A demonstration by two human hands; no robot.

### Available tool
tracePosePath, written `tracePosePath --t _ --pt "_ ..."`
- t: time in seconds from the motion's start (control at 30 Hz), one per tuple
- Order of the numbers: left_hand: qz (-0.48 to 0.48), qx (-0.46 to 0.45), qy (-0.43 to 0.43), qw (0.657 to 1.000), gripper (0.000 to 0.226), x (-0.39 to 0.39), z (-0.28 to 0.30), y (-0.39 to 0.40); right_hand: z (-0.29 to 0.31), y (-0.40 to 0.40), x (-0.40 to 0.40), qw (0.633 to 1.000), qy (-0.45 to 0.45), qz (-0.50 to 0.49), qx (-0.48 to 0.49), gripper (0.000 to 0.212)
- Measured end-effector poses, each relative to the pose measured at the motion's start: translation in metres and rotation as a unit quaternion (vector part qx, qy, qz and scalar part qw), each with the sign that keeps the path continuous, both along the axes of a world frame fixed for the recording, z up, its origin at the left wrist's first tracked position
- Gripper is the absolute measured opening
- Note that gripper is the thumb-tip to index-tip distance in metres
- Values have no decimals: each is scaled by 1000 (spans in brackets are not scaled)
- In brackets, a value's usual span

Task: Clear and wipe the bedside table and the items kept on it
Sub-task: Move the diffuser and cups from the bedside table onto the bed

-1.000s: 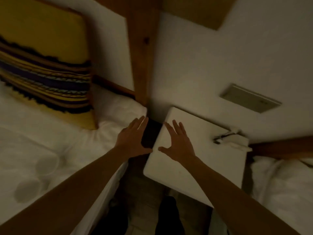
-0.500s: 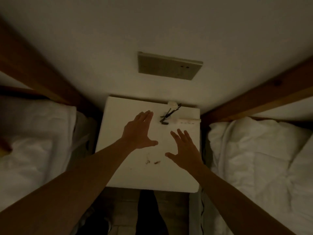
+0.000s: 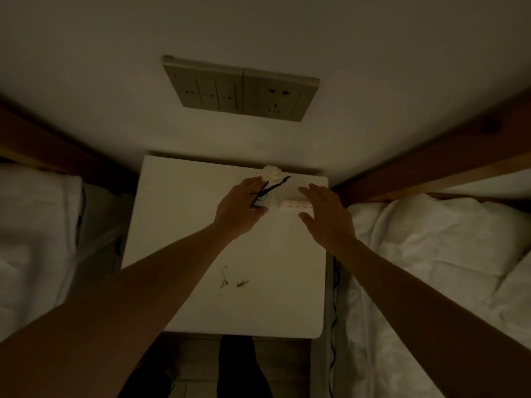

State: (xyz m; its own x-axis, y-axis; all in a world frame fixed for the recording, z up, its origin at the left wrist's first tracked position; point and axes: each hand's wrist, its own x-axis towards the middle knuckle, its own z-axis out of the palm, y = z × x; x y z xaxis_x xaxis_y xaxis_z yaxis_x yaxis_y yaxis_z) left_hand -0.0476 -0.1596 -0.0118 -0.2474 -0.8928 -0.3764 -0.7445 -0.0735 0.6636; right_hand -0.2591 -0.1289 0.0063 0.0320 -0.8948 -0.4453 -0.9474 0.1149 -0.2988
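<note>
The white bedside table (image 3: 178,225) stands between two beds. At its back sits a small vase (image 3: 262,201) holding a white rose (image 3: 271,173) and dark twigs. My left hand (image 3: 240,209) is at the vase's left side, fingers and thumb spread around it, and no closed grip shows. A low white box (image 3: 294,208) lies at the back right. My right hand (image 3: 326,216) hovers open over the box's right end, with fingers apart. Brown crumbs or stains (image 3: 232,280) mark the middle of the tabletop.
White bedding lies on the left bed (image 3: 37,225) and the right bed (image 3: 436,254), both with wooden frames. A switch and socket panel (image 3: 241,89) is on the wall above the table. A dark cable (image 3: 334,297) runs down the table's right side. My legs show below the front edge.
The view has shifted from the left bed to face the table squarely. Both hands have moved forward to the back of the table, the left to the vase, the right to the box.
</note>
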Motion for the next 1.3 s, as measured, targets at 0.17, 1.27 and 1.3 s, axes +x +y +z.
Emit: tracePosePath --t 0.17,1.27,1.3 --pt "-5 -27 27 999 43 7 5 -7 -11 -7 5 1000 -19 10 6 45" --pt "492 -78 -7 867 43 482 166 266 136 76 516 879 -117 462 -10 34" --pt "515 -78 -6 853 42 498 169 288 139 89 537 871 -116 477 -14 33"
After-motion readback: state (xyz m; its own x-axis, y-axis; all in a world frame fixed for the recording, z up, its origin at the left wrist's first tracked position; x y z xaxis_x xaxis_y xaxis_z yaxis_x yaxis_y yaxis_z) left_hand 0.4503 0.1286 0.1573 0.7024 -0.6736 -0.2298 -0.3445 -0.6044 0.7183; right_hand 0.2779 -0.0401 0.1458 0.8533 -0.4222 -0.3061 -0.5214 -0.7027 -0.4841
